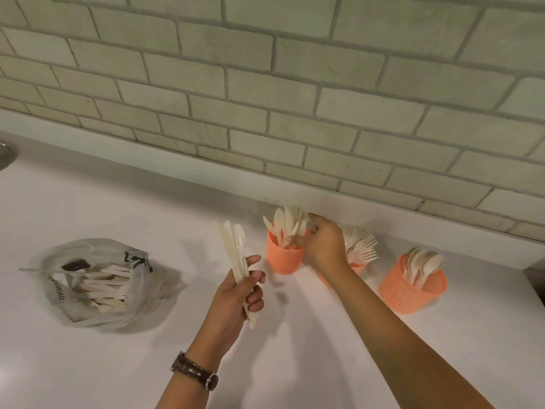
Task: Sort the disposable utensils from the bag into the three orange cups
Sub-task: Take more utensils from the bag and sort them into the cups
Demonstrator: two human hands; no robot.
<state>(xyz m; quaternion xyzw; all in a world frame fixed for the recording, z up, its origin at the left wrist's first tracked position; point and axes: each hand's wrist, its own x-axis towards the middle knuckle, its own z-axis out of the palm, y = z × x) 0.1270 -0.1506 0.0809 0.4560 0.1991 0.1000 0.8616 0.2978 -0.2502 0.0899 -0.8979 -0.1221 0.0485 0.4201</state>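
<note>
pale wooden knives (234,249) are fanning upward out of the left hand (244,290), which is gripping the bundle by its lower half, fingers curling round it above the white bench (295,364). the right hand (323,246) is reaching over the rim of the leftmost orange cup (284,258), thumb and curled fingers touching the standing knives (281,227) in it, though whether it is pinching one cannot be told. the fork cup (358,268) is sitting half hidden behind that hand, the spoon cup (413,290) is standing further right, and the bag (97,284) is lying open at the left, holding more utensils.
</note>
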